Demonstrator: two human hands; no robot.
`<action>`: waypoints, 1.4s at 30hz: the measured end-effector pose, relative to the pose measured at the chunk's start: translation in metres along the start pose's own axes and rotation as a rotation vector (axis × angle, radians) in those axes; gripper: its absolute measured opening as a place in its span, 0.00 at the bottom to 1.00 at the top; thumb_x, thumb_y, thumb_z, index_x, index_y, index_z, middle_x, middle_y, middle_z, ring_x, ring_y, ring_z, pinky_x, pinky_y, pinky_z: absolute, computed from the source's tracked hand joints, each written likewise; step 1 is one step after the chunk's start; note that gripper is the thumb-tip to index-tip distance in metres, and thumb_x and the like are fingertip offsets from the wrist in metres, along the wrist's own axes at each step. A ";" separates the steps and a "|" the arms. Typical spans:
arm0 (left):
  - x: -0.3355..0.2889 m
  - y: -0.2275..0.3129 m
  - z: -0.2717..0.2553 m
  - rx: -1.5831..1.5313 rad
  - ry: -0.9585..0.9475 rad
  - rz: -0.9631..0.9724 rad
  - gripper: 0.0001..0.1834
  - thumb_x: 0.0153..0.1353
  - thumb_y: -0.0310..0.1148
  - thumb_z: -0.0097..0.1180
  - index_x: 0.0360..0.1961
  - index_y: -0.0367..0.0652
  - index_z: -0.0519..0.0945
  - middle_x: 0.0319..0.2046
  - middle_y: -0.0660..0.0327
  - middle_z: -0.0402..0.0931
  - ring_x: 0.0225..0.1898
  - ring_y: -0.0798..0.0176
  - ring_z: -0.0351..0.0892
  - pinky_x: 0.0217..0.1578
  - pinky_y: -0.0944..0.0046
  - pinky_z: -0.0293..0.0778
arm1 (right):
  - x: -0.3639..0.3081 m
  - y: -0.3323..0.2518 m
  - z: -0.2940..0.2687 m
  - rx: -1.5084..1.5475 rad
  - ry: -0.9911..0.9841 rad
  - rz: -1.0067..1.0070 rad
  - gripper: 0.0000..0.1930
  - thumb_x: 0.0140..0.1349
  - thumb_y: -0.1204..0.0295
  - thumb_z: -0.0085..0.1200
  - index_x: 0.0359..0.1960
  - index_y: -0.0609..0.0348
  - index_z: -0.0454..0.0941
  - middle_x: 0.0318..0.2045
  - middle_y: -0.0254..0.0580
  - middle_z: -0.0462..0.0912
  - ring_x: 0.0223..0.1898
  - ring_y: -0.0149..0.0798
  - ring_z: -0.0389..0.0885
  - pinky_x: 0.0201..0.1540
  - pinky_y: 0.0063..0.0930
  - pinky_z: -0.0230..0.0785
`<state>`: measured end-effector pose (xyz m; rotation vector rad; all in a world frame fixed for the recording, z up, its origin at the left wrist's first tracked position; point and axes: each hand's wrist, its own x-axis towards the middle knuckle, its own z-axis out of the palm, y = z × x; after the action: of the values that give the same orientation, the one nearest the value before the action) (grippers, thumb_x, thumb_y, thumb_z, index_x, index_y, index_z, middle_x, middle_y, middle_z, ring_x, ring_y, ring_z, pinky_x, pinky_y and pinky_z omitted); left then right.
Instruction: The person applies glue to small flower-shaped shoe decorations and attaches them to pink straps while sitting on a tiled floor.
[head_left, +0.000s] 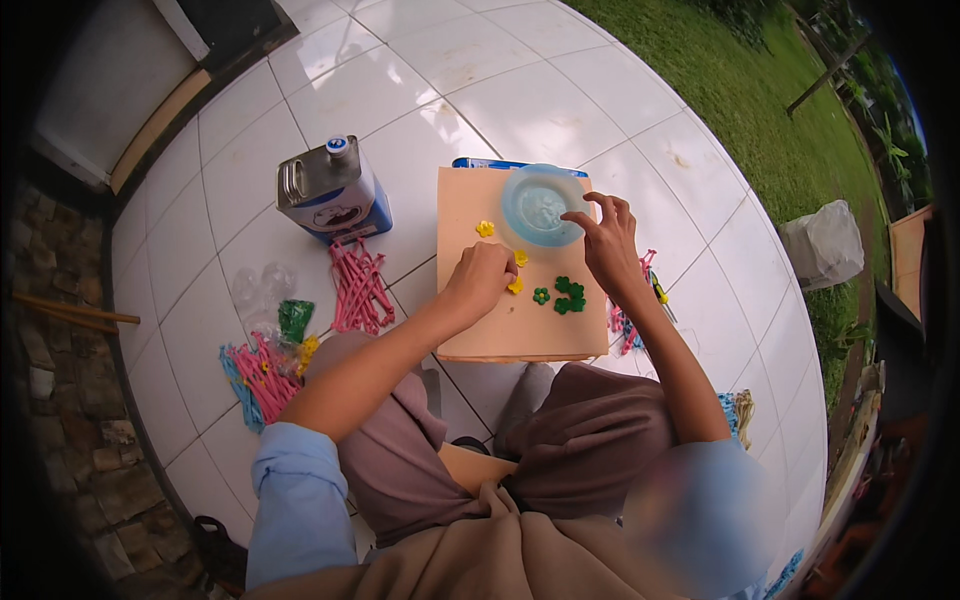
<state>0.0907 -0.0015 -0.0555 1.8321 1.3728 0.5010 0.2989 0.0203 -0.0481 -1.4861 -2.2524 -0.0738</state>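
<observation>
Two bare hands are working over a peach-coloured board [470, 330] on a white tiled floor [420, 85].
The left hand [484, 277] is bending its fingers down beside small yellow flowers [485, 229], partly hiding what lies beneath. The right hand [608, 240] is hovering at the right edge of a translucent blue bowl [520, 205], thumb and forefinger standing apart. Green flowers [570, 295] are lying between the forearms; a blue-and-white can [335, 190] is standing left of the board, pink strips [360, 285] lying just below.

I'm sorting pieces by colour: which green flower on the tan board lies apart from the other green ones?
The single green flower just left of the green cluster; the others are bunched together.
</observation>
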 end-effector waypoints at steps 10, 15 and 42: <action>-0.008 0.009 0.025 0.190 0.004 0.298 0.09 0.46 0.26 0.62 0.30 0.36 0.77 0.30 0.52 0.73 0.35 0.49 0.76 0.38 0.56 0.72 | 0.002 0.003 0.016 -0.094 -0.106 -0.028 0.20 0.46 0.83 0.47 0.40 0.44 0.79 0.51 0.43 0.67 0.56 0.49 0.60 0.57 0.46 0.52; -0.003 0.010 0.022 0.141 -0.026 0.274 0.08 0.46 0.25 0.61 0.29 0.35 0.77 0.29 0.53 0.74 0.34 0.54 0.78 0.36 0.59 0.74 | 0.004 0.000 0.005 -0.064 -0.025 0.021 0.18 0.47 0.83 0.47 0.38 0.46 0.79 0.51 0.42 0.67 0.56 0.49 0.60 0.57 0.46 0.53; 0.002 0.032 -0.051 0.356 0.546 1.075 0.12 0.41 0.23 0.60 0.31 0.41 0.77 0.28 0.64 0.75 0.32 0.64 0.77 0.28 0.68 0.76 | 0.010 -0.048 -0.079 0.154 0.192 -0.197 0.20 0.42 0.86 0.54 0.34 0.44 0.81 0.51 0.34 0.68 0.52 0.47 0.63 0.51 0.39 0.64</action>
<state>0.0752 0.0148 0.0008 2.8053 0.6661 1.4492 0.2790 -0.0139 0.0362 -1.1260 -2.1885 -0.0961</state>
